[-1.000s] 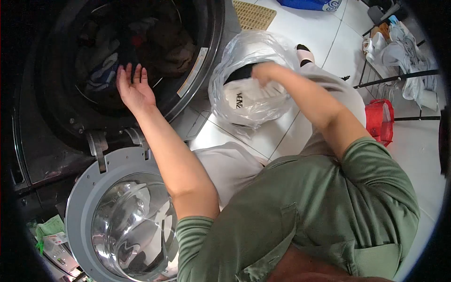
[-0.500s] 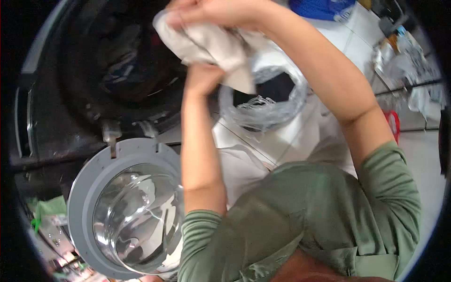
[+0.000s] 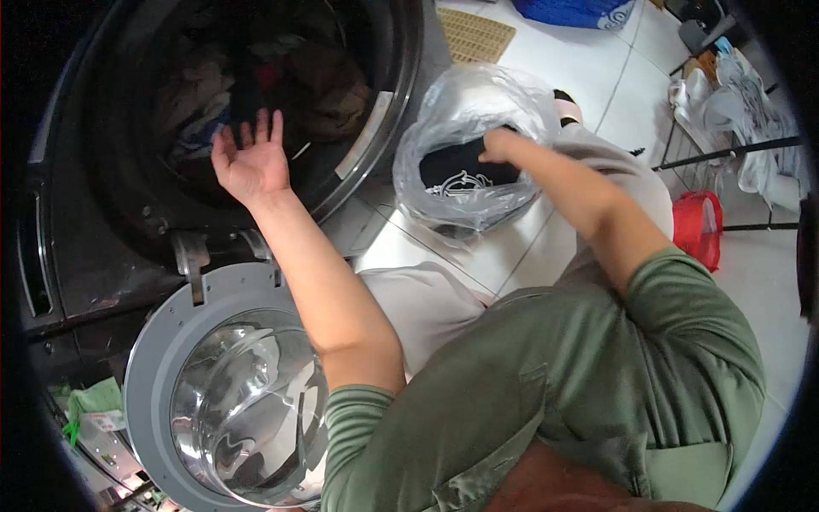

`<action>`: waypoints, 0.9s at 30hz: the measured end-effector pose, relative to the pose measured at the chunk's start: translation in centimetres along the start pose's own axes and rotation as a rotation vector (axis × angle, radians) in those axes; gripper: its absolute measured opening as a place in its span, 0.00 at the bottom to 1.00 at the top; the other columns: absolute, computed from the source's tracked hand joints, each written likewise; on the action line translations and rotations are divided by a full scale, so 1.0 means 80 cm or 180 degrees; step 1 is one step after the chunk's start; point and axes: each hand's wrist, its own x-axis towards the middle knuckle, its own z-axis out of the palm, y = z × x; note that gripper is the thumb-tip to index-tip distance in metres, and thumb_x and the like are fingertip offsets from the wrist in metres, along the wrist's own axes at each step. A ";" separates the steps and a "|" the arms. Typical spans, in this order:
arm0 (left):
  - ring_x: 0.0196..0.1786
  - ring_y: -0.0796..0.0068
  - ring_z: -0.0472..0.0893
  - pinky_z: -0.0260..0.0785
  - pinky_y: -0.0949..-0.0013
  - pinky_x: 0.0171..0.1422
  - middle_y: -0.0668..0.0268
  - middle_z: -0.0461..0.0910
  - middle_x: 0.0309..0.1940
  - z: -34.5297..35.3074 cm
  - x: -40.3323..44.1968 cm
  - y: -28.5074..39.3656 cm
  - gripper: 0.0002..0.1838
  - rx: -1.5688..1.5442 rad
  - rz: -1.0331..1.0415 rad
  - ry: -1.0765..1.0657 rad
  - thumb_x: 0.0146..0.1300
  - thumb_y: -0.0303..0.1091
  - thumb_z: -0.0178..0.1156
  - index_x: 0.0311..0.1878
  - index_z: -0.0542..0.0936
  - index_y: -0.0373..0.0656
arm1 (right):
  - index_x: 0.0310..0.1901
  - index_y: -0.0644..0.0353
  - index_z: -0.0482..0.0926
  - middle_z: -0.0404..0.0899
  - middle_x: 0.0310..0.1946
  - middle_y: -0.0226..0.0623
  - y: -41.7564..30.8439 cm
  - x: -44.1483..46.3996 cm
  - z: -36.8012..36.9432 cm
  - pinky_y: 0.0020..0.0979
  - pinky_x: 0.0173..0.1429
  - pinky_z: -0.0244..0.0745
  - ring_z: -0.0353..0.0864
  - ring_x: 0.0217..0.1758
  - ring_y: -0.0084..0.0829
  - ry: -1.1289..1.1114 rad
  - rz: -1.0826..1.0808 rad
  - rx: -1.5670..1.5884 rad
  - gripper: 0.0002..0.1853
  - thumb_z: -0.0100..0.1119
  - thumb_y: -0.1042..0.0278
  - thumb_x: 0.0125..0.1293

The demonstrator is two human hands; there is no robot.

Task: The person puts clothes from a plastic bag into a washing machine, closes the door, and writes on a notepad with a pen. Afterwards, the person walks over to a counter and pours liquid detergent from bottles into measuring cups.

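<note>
My left hand [image 3: 253, 160] is palm up with its fingers spread, empty, in front of the black washing machine's round opening [image 3: 408, 94]. Inside the drum lie dark, brown and bluish-white clothes [image 3: 328, 90]. On the floor to the right stands a clear plastic bag [image 3: 418, 200] with its mouth wide. Over its right inner side my right hand [image 3: 501, 145] has its fingers drawn together at a black cloth with a white print [image 3: 461, 166]; the fingertips are partly hidden against the dark fabric.
The machine's round glass door [image 3: 153, 384] hangs open at the lower left. A woven tan mat [image 3: 475, 36] and a blue bag [image 3: 576, 10] lie at the top. To the right are a red bag [image 3: 698, 229] and a black rack [image 3: 738, 149] with plastic bags.
The white cloth that both hands held half a second ago is out of them. My left hand is back by the drum opening, and my right hand has returned to the plastic bag.
</note>
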 end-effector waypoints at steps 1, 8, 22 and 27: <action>0.69 0.47 0.62 0.56 0.43 0.71 0.51 0.53 0.71 -0.001 -0.002 -0.008 0.28 0.0056 -0.0255 0.0054 0.64 0.36 0.56 0.65 0.63 0.34 | 0.38 0.65 0.85 0.84 0.38 0.50 0.009 0.006 0.066 0.39 0.50 0.79 0.85 0.44 0.38 0.0196 0.0194 -0.0134 0.20 0.64 0.52 0.59; 0.59 0.52 0.69 0.63 0.49 0.67 0.49 0.67 0.58 -0.037 0.016 -0.005 0.24 0.0699 0.0046 -0.0166 0.64 0.35 0.55 0.61 0.68 0.34 | 0.33 0.59 0.87 0.85 0.31 0.46 0.006 0.021 0.042 0.40 0.39 0.79 0.86 0.36 0.39 -0.0441 0.0191 0.0032 0.10 0.62 0.63 0.53; 0.57 0.66 0.74 0.66 0.67 0.64 0.62 0.74 0.58 0.015 -0.057 -0.119 0.35 0.3405 -0.0258 -0.2282 0.52 0.24 0.66 0.65 0.67 0.35 | 0.39 0.60 0.81 0.79 0.31 0.27 -0.163 -0.179 -0.341 0.24 0.45 0.69 0.73 0.38 0.20 0.0271 -0.3383 0.3553 0.10 0.63 0.63 0.64; 0.51 0.66 0.78 0.70 0.68 0.56 0.61 0.80 0.48 0.055 -0.083 -0.113 0.26 0.2803 -0.1192 -0.1301 0.53 0.31 0.65 0.55 0.76 0.31 | 0.40 0.64 0.82 0.83 0.33 0.34 -0.109 -0.157 -0.340 0.31 0.42 0.74 0.79 0.37 0.27 0.0519 -0.2436 0.3822 0.13 0.61 0.60 0.65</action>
